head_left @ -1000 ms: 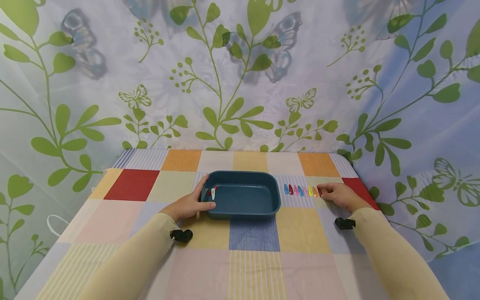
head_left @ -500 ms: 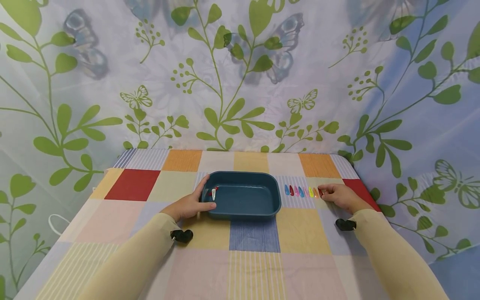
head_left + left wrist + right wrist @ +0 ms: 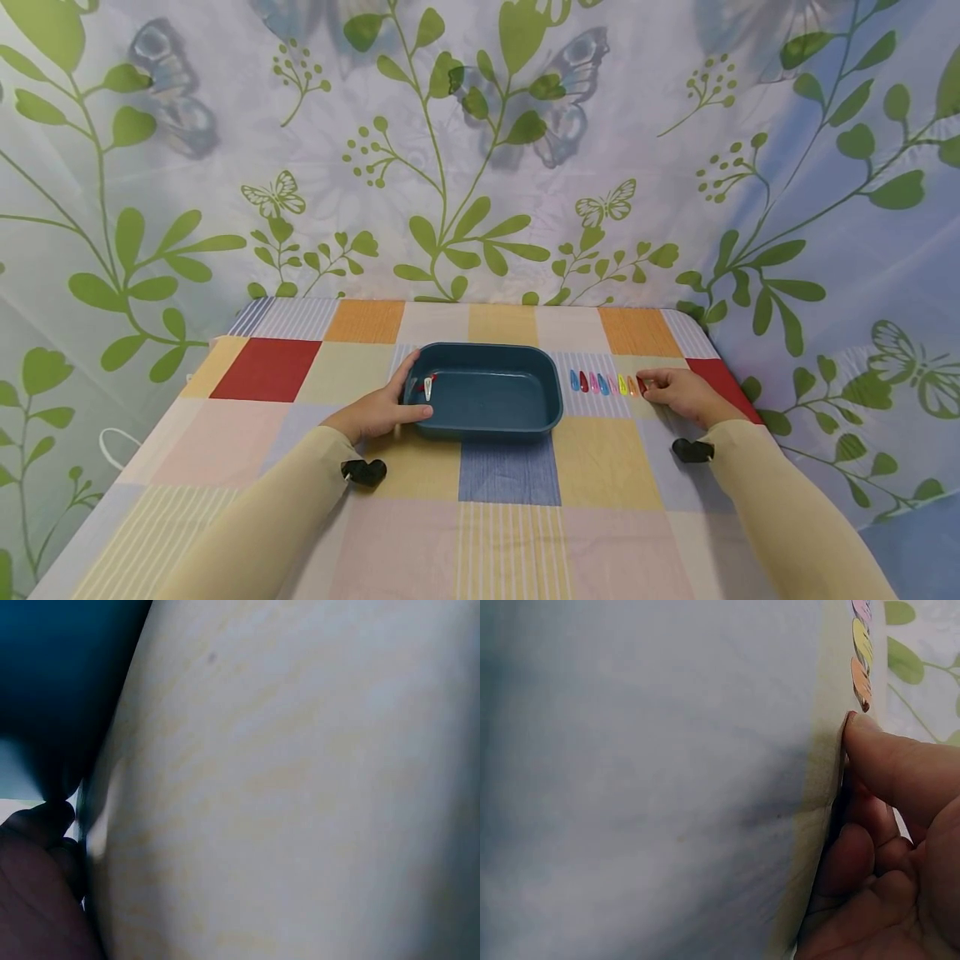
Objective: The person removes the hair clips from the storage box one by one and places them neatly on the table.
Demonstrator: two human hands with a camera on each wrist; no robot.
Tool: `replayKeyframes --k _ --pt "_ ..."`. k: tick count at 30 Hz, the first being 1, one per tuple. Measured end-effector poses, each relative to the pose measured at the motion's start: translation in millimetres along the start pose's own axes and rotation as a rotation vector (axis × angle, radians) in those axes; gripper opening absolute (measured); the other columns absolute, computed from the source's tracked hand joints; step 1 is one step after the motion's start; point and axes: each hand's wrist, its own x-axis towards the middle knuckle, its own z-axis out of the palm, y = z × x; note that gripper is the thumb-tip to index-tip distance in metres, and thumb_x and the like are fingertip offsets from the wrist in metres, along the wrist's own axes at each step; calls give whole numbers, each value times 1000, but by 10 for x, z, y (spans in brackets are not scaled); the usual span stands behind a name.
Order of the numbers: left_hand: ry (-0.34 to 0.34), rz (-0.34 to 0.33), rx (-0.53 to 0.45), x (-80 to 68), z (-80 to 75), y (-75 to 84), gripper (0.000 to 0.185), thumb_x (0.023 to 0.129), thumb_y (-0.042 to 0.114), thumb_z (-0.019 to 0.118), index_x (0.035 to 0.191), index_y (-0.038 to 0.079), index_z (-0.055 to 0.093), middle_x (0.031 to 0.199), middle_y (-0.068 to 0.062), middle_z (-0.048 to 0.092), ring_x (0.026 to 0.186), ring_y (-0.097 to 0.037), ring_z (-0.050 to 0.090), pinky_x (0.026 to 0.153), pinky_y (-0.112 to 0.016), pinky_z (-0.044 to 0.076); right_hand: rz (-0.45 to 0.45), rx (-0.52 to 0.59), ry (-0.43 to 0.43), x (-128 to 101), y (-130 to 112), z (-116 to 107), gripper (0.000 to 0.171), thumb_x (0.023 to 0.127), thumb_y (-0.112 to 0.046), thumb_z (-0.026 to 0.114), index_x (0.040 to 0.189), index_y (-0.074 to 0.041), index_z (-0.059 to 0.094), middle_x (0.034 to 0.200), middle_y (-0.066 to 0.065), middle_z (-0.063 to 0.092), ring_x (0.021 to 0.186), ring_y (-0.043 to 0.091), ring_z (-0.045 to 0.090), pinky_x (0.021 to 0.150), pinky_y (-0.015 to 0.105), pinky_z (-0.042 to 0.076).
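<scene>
Left hand [image 3: 378,408]: clasps the blue tray [image 3: 487,421] rim.
Right hand [image 3: 678,392]: right of tray, fingertips pinching the end red clip [image 3: 641,385]; lift straight.

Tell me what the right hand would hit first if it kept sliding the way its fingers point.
The right hand points left along the row of hair clips. Its fingertips are already at the red clip, so that comes first, then the orange clip. Whether it touches the red clip is unclear.
</scene>
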Motion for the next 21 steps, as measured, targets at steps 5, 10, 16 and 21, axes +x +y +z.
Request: replayKeyframes --k 5,10,16,21 --pt "0 13 28 3 -4 -5 109 95 46 75 167 46 -7 179 -9 0 161 -42 18 124 -69 22 -17 -9 10 -29 -4 -13 58 101 -20 70 153 -1 52 102 9 60 94 25 53 71 28 45" --pt "0 3 50 -3 -4 -16 108 95 49 74 165 51 -8 179 -8 0 161 -43 19 124 -69 24 -52 0 19 -24 52 -36 62 101 -24 70 154 1 49 101 8 64 90 22 54 71 28 46" --pt "-9 -1 39 -9 -5 -12 107 95 49 73 164 54 -8 179 -7 0 162 -41 16 124 -69 22 -73 34 37 -37 -114 -131 63 106 -33 62 157 1 45 122 21 67 101 29 59 80 33 51" --pt "-4 11 27 -15 -8 -2 108 95 47 74 166 50 -7 179 -6 -1 162 -40 15 125 -68 21 -186 76 39 -21 -606 -94 59 109 -33 59 157 -2 47 148 28 56 122 41 59 95 46 54"
